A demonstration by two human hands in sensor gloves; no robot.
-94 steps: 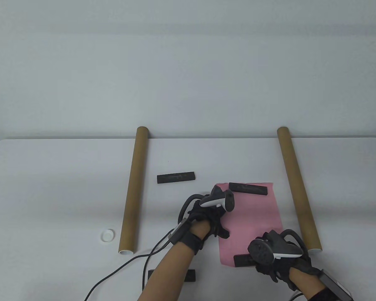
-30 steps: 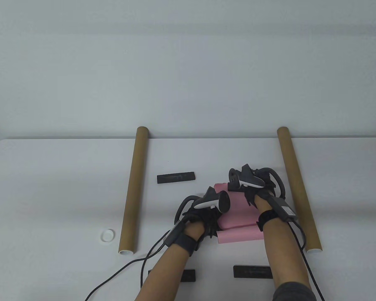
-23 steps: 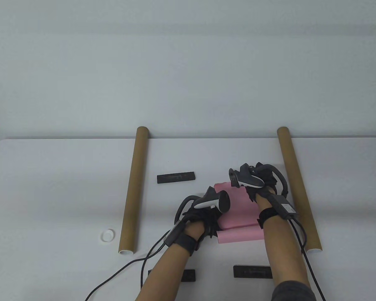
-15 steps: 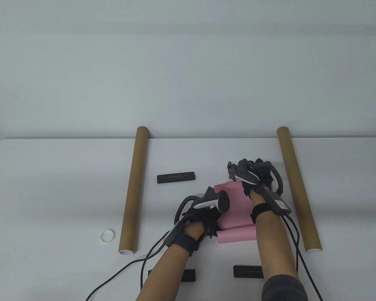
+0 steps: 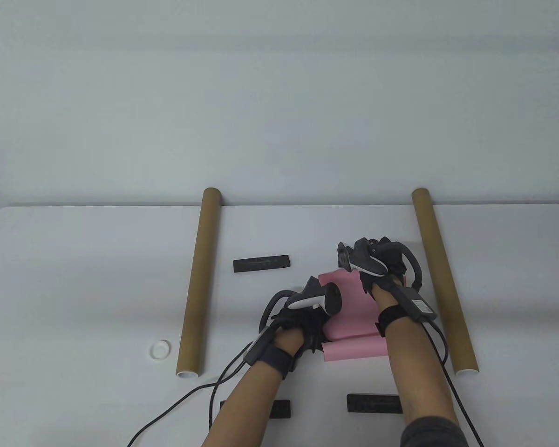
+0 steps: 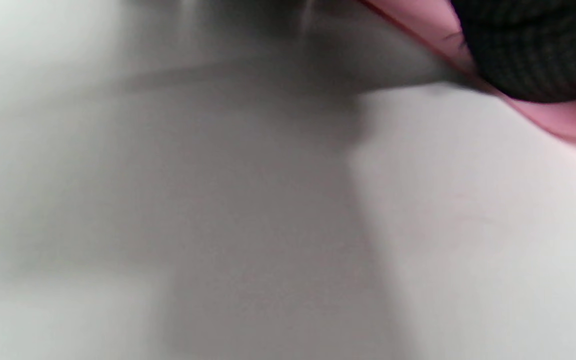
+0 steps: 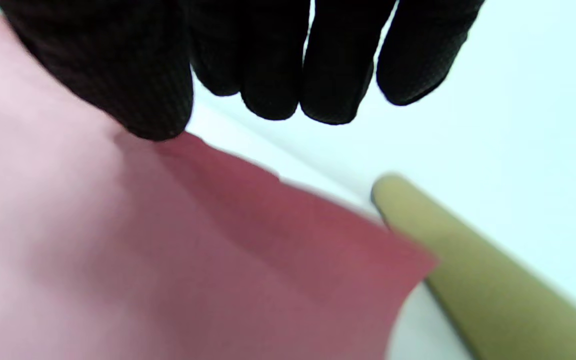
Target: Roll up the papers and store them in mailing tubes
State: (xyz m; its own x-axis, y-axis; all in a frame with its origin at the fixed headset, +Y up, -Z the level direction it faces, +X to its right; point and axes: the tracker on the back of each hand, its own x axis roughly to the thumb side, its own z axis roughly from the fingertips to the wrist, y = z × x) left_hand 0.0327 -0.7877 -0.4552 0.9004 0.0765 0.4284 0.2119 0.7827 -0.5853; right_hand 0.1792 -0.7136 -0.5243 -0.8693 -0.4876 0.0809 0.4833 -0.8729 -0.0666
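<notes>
A pink paper (image 5: 354, 307) lies between two brown mailing tubes, the left tube (image 5: 199, 279) and the right tube (image 5: 442, 279). Its near edge (image 5: 354, 350) has curled up into a loose roll. My left hand (image 5: 307, 321) presses down on the paper's left edge, and a fingertip (image 6: 533, 50) rests on the pink sheet (image 6: 568, 117). My right hand (image 5: 386, 267) sits at the paper's far edge. Its thumb (image 7: 118, 75) touches the paper (image 7: 168, 250), while its fingers (image 7: 328, 60) hang past the edge, holding nothing I can see. The right tube (image 7: 493, 280) lies just beyond.
Three black weights lie off the paper: one at mid-left (image 5: 262, 263), one at the front (image 5: 375, 403), one partly under my left forearm (image 5: 282, 409). A white tube cap (image 5: 160, 349) sits left of the left tube. Cables trail off the front edge.
My right hand left the near weight, now on the bare table, and went to the far edge. The near edge curled up. The far weight is out of sight. Left hand stayed.
</notes>
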